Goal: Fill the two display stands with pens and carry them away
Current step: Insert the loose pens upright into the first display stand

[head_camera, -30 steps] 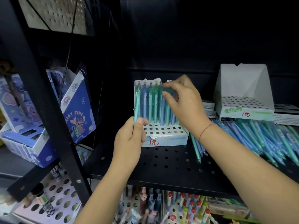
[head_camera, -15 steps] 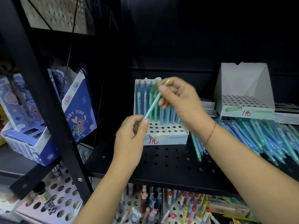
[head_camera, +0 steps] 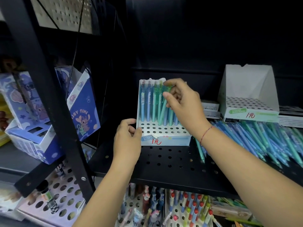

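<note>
Right fingers pinch teal pen at stand; black perforated shelf.

Black perforated shelf: part-filled stand, empty stand, loose pens.

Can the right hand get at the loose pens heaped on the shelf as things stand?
Probably yes: the loose pens lie uncovered beside its forearm; the right hand must first release the teal pen in its grip.

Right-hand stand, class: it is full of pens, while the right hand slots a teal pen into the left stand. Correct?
No. The head view shows the right-hand stand empty; the right hand does slot a teal pen into the left stand.
</note>
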`<state>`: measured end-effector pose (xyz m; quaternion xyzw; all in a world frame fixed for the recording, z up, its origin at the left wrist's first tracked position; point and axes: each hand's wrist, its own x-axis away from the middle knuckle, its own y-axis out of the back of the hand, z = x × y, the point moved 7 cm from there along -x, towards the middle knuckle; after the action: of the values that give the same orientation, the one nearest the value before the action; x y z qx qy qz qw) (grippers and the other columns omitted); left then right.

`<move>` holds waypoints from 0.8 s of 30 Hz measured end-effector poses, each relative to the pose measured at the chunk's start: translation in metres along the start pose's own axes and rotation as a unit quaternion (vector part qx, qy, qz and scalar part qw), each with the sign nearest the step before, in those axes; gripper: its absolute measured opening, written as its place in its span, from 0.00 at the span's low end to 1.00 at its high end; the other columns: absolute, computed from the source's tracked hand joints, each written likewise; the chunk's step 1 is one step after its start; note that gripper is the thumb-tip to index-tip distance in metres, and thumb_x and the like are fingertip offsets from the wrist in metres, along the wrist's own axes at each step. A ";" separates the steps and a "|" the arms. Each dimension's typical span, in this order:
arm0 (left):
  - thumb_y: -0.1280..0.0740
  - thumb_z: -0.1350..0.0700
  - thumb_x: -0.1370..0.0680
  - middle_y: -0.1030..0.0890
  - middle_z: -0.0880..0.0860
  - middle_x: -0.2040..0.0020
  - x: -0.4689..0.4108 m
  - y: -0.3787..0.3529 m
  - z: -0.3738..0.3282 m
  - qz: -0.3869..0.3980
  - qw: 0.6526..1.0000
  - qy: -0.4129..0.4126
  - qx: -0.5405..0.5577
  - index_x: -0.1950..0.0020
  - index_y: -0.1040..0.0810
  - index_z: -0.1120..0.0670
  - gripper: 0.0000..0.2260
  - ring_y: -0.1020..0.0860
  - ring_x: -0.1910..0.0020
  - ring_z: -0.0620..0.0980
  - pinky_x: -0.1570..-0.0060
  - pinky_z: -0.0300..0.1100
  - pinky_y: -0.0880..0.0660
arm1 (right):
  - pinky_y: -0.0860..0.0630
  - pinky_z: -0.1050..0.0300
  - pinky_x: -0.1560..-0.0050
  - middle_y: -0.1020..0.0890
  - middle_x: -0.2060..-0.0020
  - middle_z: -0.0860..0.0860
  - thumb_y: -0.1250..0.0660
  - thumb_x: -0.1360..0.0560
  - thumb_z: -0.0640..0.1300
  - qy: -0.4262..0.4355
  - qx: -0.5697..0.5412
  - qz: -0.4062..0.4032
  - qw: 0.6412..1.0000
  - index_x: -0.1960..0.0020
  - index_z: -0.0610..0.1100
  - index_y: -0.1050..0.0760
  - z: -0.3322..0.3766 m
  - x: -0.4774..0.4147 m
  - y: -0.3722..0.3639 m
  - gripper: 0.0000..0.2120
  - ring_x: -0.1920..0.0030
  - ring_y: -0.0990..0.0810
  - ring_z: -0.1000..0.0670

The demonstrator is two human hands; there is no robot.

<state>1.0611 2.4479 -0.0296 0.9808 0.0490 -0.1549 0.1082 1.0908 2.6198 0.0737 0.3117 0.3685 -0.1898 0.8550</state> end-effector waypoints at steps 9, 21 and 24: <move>0.37 0.60 0.20 0.28 0.52 0.60 0.002 0.001 0.001 -0.010 1.000 0.004 0.010 0.43 0.26 0.52 0.08 0.29 0.64 0.47 0.64 0.37 0.32 | 0.23 0.53 0.56 0.26 0.57 0.52 0.33 0.23 0.40 0.047 0.061 -0.033 0.996 0.39 0.44 0.27 0.009 0.003 -0.001 0.13 0.64 0.27 0.57; 0.38 0.59 0.20 0.28 0.50 0.61 0.004 0.003 -0.001 -0.005 1.000 0.013 0.017 0.42 0.27 0.53 0.07 0.30 0.67 0.45 0.68 0.35 0.34 | 0.28 0.65 0.53 0.26 0.56 0.52 0.34 0.23 0.43 0.040 0.102 0.016 0.994 0.36 0.47 0.24 0.005 0.000 -0.001 0.16 0.62 0.29 0.61; 0.39 0.59 0.20 0.26 0.52 0.59 0.002 0.003 0.000 -0.004 1.000 0.013 0.018 0.41 0.27 0.53 0.08 0.28 0.65 0.47 0.66 0.38 0.31 | 0.27 0.64 0.60 0.23 0.61 0.52 0.33 0.23 0.45 -0.029 0.011 0.032 0.999 0.38 0.50 0.26 0.002 -0.009 0.027 0.14 0.66 0.26 0.58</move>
<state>1.0636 2.4450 -0.0301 0.9843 0.0518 -0.1431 0.0892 1.1004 2.6391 0.0924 0.3269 0.3316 -0.1756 0.8674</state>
